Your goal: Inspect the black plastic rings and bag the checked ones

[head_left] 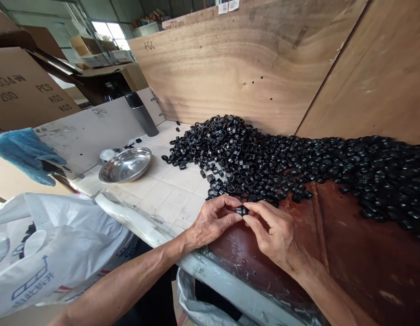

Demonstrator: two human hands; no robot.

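the left hand point(213, 222) and the right hand point(274, 233) meet fingertip to fingertip over the near edge of the bench, and between them sits one small black plastic piece point(242, 210), pinched from both sides by thumbs and forefingers closed tight on it. just beyond the grip, almost touching the knuckles, begins the big heap of black plastic pieces point(264, 158), which spreads away to the right of the grip along the wooden boards point(250, 68) standing behind it. under the grip on its right lies a dark red-brown surface point(349, 235); under its left lies the white tiled top point(169, 190). farther left of the grip rests a shallow steel bowl point(125, 165), with a dark flask point(142, 114) behind that. well to the left and nearer than the grip sags a white plastic bag point(50, 249), with a blue cloth point(26, 154) above it.
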